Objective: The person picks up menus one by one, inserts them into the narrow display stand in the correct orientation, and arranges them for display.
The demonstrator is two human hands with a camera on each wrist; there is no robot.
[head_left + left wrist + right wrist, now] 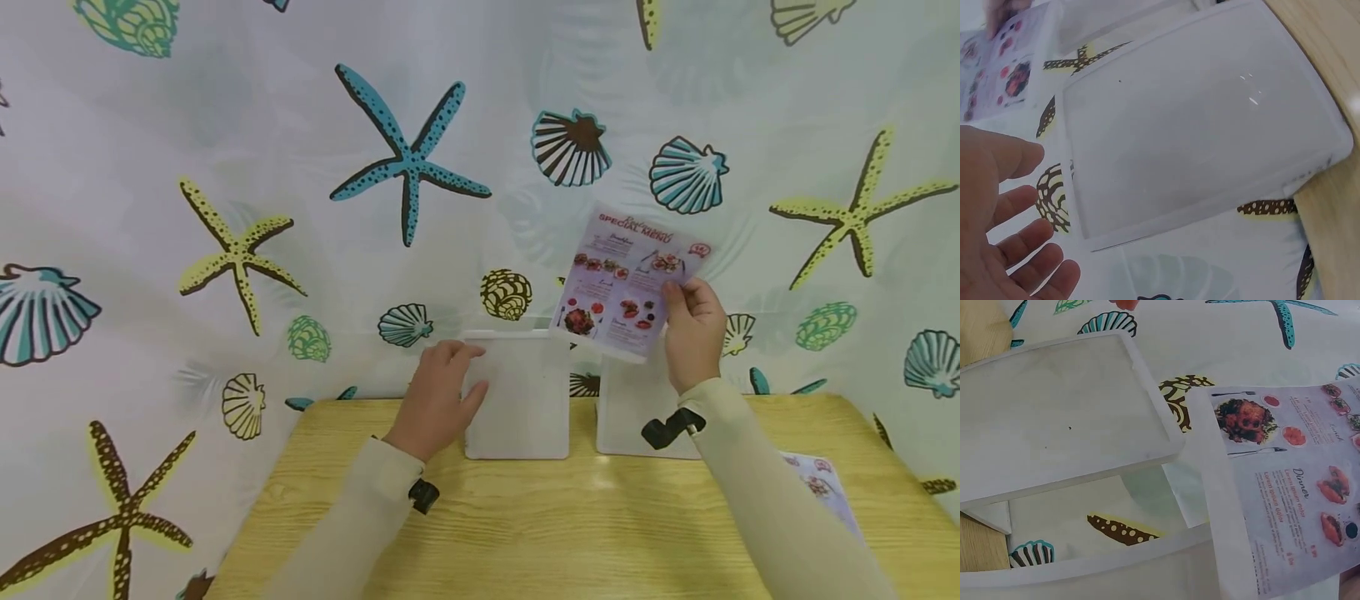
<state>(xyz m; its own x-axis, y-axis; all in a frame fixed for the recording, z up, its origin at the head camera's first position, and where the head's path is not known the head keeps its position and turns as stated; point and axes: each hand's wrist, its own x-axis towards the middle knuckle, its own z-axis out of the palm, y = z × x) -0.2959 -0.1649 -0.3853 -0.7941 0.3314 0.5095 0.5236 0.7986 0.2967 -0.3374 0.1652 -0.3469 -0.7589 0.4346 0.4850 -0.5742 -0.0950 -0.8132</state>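
Right hand (693,333) pinching a "Special Menu" sheet (626,283) by its edge; left hand (437,402), fingers loosely spread, beside a white display stand (519,400).

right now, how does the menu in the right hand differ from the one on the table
The held menu is raised and tilted in the right hand, while the table menu lies on the wooden table. The held menu shows its "Special Menu" heading; the table menu is partly hidden by the right sleeve. Both share lilac backgrounds and food pictures.
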